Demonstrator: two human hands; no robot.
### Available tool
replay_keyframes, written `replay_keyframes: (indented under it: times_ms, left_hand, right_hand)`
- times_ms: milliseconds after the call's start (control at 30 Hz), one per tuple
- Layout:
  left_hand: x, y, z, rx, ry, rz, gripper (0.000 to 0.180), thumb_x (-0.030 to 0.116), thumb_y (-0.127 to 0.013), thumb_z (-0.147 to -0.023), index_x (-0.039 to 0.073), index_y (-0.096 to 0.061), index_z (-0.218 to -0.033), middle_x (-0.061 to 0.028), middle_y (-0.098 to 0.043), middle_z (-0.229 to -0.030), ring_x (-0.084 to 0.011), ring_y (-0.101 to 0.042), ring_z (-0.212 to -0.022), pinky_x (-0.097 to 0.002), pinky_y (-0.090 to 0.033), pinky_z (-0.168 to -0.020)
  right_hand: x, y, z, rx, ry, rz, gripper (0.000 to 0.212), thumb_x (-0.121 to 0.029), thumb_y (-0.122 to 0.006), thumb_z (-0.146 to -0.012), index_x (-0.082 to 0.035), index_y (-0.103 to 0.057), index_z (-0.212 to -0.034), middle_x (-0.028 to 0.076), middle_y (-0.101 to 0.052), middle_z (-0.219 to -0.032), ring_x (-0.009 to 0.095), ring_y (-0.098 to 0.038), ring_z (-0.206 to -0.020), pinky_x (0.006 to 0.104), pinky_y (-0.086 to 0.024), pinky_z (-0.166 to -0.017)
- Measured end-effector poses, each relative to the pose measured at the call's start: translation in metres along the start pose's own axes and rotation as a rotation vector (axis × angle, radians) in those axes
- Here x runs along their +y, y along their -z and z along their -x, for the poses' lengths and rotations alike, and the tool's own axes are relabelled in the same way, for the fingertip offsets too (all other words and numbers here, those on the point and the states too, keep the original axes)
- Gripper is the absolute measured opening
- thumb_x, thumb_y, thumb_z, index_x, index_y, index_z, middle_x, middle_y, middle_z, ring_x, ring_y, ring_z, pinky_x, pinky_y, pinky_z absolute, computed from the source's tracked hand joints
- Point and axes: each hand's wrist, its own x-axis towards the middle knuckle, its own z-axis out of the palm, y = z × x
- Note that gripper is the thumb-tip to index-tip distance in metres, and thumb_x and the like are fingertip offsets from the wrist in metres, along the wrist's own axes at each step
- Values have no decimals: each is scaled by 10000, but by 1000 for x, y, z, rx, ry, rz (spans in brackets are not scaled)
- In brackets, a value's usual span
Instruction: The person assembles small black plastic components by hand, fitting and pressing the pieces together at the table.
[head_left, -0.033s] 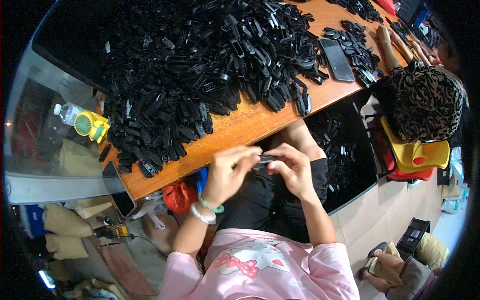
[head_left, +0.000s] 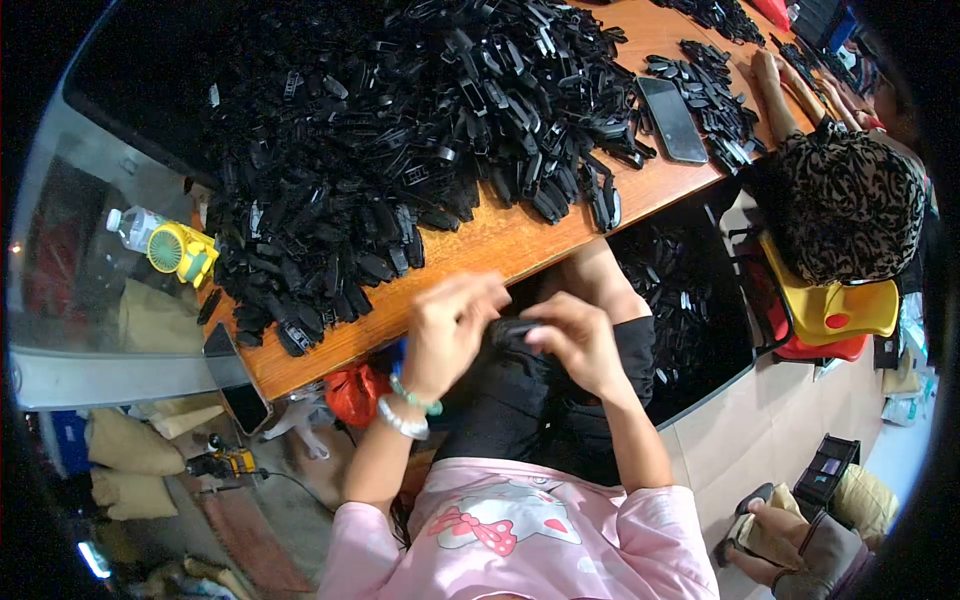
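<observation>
Your right hand [head_left: 578, 338] pinches a small black part [head_left: 509, 333] in front of the wooden table [head_left: 475, 245], over your lap. Your left hand [head_left: 447, 328], also before the table, is blurred (I can't tell whether it grips anything). A black heap [head_left: 370, 130] covers much of the table.

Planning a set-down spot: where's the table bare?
Bare: a strip of table between the black pile and the near edge, just beyond the left hand; also a patch between pile and phone. Crowded: under the pile, and right of the phone among black parts.
</observation>
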Motion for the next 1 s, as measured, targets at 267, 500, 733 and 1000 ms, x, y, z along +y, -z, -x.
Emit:
replay_keyframes:
  times_ms: [267, 500, 733, 1000]
  left_hand:
    - [-43, 4, -47, -47, -83, -908, 157, 16, -562, -740, 0, -538, -895, -140, -486, -942, -278, -570, -824, -344, -526, -593]
    - [-38, 1, -57, -143, -154, -949, 91, 17, -549, -751, 9, -504, -830, -132, -475, -886, -263, -563, -791, -325, -522, -580]
    - [-40, 5, -47, -265, -67, -771, 188, 39, -591, -745, 10, -486, -898, -148, -508, -872, -327, -572, -778, -402, -492, -618]
    - [-26, -6, -32, -108, -84, -450, 242, 44, -669, -754, 12, -481, -902, -116, -545, -747, -224, -568, -597, -323, -470, -530]
  right_hand:
    - [5, 25, -23, 101, 60, 151, 213, 52, -552, -832, 38, -602, -1039, 82, -600, -888, 152, -621, -769, 253, -503, -697]
    - [6, 114, -127, 594, 200, 814, 188, -163, -688, -752, -35, -691, -890, 143, -603, -890, 298, -601, -780, 383, -471, -732]
    - [5, 127, -142, 453, 91, 592, 162, -118, -712, -707, 16, -690, -794, 145, -668, -746, 222, -652, -682, 303, -504, -660]
    - [-18, 98, -99, 516, 175, 180, 292, -44, -652, -779, 23, -611, -1060, 104, -669, -889, 137, -633, -764, 257, -512, -680]
